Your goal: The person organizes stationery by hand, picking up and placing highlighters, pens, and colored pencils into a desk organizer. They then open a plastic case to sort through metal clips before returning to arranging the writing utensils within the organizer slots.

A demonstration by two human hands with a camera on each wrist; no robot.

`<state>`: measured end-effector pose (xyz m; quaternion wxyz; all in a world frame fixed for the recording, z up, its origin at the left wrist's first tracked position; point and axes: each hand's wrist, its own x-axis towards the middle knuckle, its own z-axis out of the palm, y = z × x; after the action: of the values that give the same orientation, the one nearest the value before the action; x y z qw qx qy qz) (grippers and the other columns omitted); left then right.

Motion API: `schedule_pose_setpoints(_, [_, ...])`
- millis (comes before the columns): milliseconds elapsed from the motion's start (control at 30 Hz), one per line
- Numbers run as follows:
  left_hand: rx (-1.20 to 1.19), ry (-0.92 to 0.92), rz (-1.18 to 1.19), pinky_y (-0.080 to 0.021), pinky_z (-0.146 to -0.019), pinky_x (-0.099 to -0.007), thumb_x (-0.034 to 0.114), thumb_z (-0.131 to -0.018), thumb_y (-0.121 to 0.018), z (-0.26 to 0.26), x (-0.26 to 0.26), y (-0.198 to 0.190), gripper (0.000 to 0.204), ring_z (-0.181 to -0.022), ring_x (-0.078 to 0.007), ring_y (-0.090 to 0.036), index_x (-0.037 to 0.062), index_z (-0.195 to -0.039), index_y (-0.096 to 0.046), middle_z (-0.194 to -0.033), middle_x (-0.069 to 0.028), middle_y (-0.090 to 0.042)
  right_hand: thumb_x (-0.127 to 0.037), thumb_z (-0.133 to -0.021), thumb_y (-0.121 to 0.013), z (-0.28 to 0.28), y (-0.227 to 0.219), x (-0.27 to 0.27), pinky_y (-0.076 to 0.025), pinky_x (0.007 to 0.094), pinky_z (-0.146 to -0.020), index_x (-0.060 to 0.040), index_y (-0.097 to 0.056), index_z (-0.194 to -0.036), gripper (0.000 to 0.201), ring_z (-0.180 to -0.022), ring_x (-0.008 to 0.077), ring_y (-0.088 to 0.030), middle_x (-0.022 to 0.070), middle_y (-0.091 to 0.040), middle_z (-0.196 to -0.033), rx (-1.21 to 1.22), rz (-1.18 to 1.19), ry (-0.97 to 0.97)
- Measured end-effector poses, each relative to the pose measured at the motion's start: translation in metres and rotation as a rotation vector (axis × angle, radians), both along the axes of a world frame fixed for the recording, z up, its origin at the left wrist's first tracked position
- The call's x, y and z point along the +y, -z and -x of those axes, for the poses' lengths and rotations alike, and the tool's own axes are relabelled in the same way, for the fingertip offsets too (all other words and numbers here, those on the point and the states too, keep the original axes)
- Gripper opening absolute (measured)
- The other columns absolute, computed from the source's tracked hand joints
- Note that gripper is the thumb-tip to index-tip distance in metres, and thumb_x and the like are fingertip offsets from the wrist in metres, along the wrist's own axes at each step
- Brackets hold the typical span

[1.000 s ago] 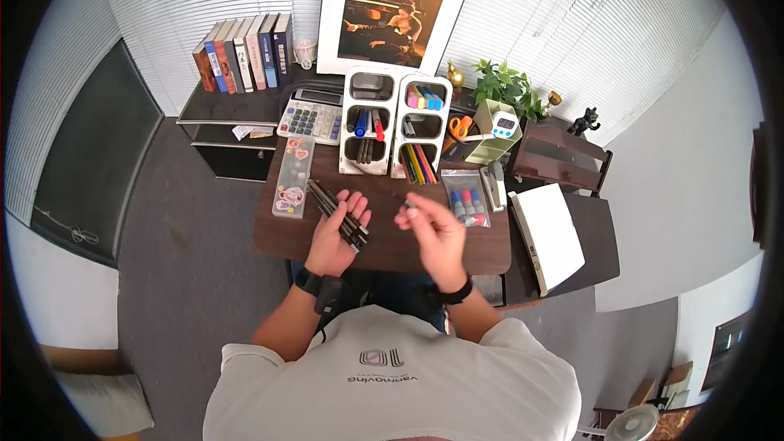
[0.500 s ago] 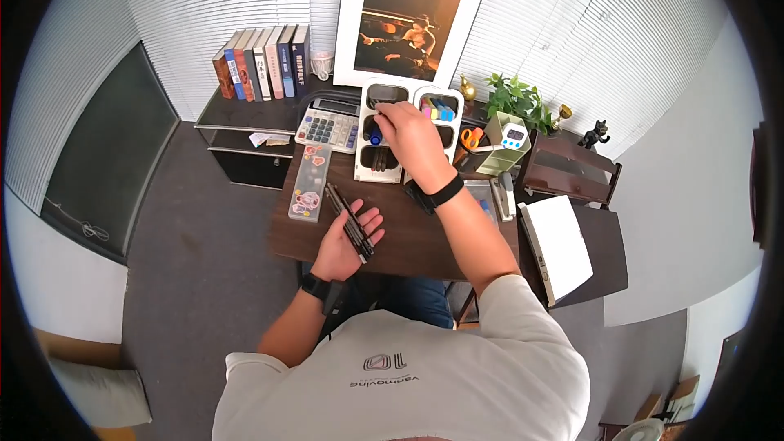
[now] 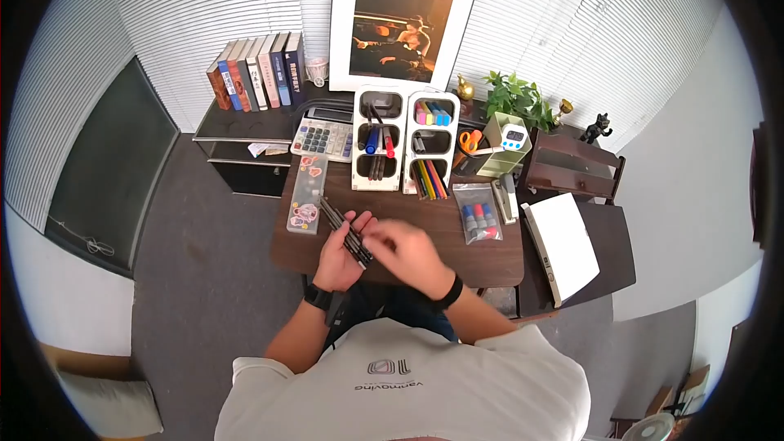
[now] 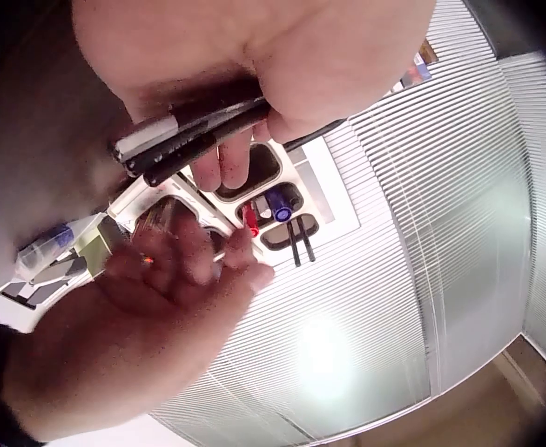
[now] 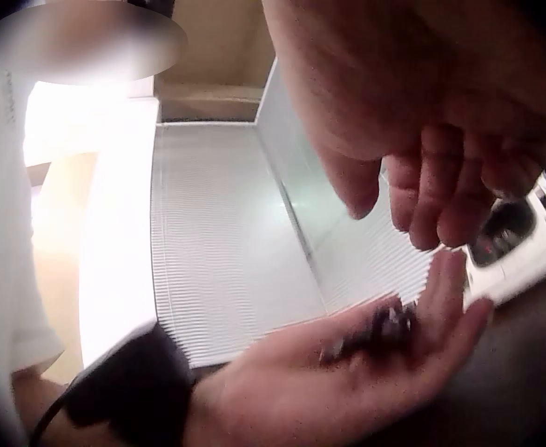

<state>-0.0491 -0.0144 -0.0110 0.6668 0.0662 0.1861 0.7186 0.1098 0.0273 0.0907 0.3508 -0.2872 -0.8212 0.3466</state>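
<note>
The desk (image 3: 482,261) has a dark brown wood top with rounded near corners. Along its left edge lies a see-through pencil box (image 3: 305,193) with stickers, its long side running from far to near. A calculator (image 3: 320,140) sits at the far left corner, just beyond the box. By the far edge, around its middle, a white left organizer (image 3: 377,185) and a matching right organizer (image 3: 433,128) stand close together. Near the far right corner are a dark pen cup (image 3: 465,166) and a light green holder (image 3: 493,165). Toward the right edge lies a clear bag (image 3: 478,216), with a stapler (image 3: 506,199) just beside it, nearer that edge.
</note>
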Motion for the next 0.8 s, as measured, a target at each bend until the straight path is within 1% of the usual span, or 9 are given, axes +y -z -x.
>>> schedule_pose_setpoints(33, [0.029,-0.008,0.006,-0.044,-0.116,-0.0525,0.022,-0.112,-0.045,-0.003,-0.002,-0.004,0.029,-0.140,-0.0337,-0.051,0.0080,-0.136,-0.049,-0.148,-0.0204,-0.055,-0.014,-0.092,-0.077,-0.006,0.018,-0.009,-0.058,0.0338,-0.071,-0.0001,-0.072,-0.108,0.022,-0.074,0.0232,-0.071,0.0123,-0.073,-0.087,-0.094,0.060,0.023])
schedule_pose_setpoints(133, [0.101,0.013,-0.015,-0.045,-0.114,-0.0525,0.019,-0.112,-0.047,-0.006,-0.001,-0.007,0.024,-0.138,-0.0338,-0.053,0.0070,-0.132,-0.051,-0.146,-0.0206,-0.056,-0.013,-0.092,-0.076,-0.014,0.046,-0.024,-0.057,0.0330,-0.070,-0.0007,-0.072,-0.112,0.024,-0.073,0.0224,-0.071,0.0125,-0.074,-0.086,-0.071,0.188,0.071])
schedule_pose_setpoints(233, [0.137,0.042,-0.055,-0.045,-0.114,-0.0514,0.018,-0.111,-0.049,-0.007,-0.001,-0.004,0.023,-0.137,-0.0334,-0.054,0.0066,-0.130,-0.054,-0.146,-0.0201,-0.056,-0.011,-0.092,-0.077,-0.017,0.059,-0.025,-0.057,0.0318,-0.070,-0.0013,-0.072,-0.116,0.026,-0.074,0.0192,-0.071,0.0120,-0.073,-0.088,0.057,0.236,0.178])
schedule_pose_setpoints(300, [0.140,0.052,-0.063,-0.045,-0.114,-0.0506,0.018,-0.111,-0.050,-0.006,-0.002,-0.005,0.022,-0.136,-0.0331,-0.055,0.0065,-0.129,-0.055,-0.145,-0.0197,-0.057,-0.010,-0.091,-0.077,-0.021,0.062,-0.017,-0.055,0.0317,-0.067,-0.0025,-0.072,-0.118,0.028,-0.072,0.0205,-0.068,0.0119,-0.070,-0.085,0.152,0.156,0.215])
schedule_pose_setpoints(367, [0.138,0.066,-0.029,-0.045,-0.114,-0.0490,0.018,-0.111,-0.050,-0.006,-0.003,-0.008,0.022,-0.134,-0.0325,-0.056,0.0066,-0.128,-0.057,-0.144,-0.0189,-0.058,-0.005,-0.090,-0.076,-0.023,0.058,-0.013,-0.054,0.0289,-0.068,-0.0021,-0.073,-0.116,0.026,-0.074,0.0168,-0.065,0.0096,-0.067,-0.087,0.150,0.170,0.215])
schedule_pose_setpoints(433, [0.123,0.060,-0.022,-0.046,-0.113,-0.0488,0.019,-0.111,-0.050,-0.006,-0.004,-0.009,0.022,-0.134,-0.0324,-0.057,0.0067,-0.128,-0.057,-0.142,-0.0184,-0.059,-0.001,-0.092,-0.075,-0.023,0.063,-0.007,-0.054,0.0267,-0.070,-0.0025,-0.073,-0.118,0.026,-0.082,0.0126,-0.064,0.0070,-0.066,-0.095,0.260,0.248,0.182])
schedule_pose_setpoints(533, [0.084,0.055,-0.026,-0.047,-0.111,-0.0481,0.020,-0.111,-0.050,-0.004,-0.004,-0.007,0.022,-0.132,-0.0317,-0.058,0.0071,-0.127,-0.057,-0.138,-0.0170,-0.062,0.000,-0.093,-0.074,-0.021,0.066,-0.006,-0.054,0.0262,-0.072,-0.0027,-0.073,-0.117,0.024,-0.086,0.0111,-0.064,0.0068,-0.068,-0.100,0.324,0.281,0.148])
schedule_pose_setpoints(667, [0.068,0.078,-0.096,-0.051,-0.106,-0.0463,0.021,-0.111,-0.051,0.001,-0.001,0.005,0.021,-0.127,-0.0298,-0.061,0.0078,-0.125,-0.058,-0.128,-0.0135,-0.067,0.000,-0.094,-0.074,-0.023,0.055,-0.009,-0.054,0.0251,-0.075,-0.0018,-0.073,-0.117,0.023,-0.089,0.0098,-0.066,0.0063,-0.069,-0.103,0.258,0.193,0.115])
schedule_pose_setpoints(800, [0.120,0.072,-0.066,-0.054,-0.102,-0.0444,0.021,-0.111,-0.051,-0.004,-0.002,-0.001,0.020,-0.123,-0.0284,-0.064,0.0084,-0.125,-0.059,-0.124,-0.0116,-0.069,0.000,-0.094,-0.074,-0.025,0.063,-0.006,-0.055,0.0248,-0.078,-0.0019,-0.073,-0.118,0.024,-0.093,0.0108,-0.068,0.0070,-0.070,-0.106,0.333,0.317,0.106])
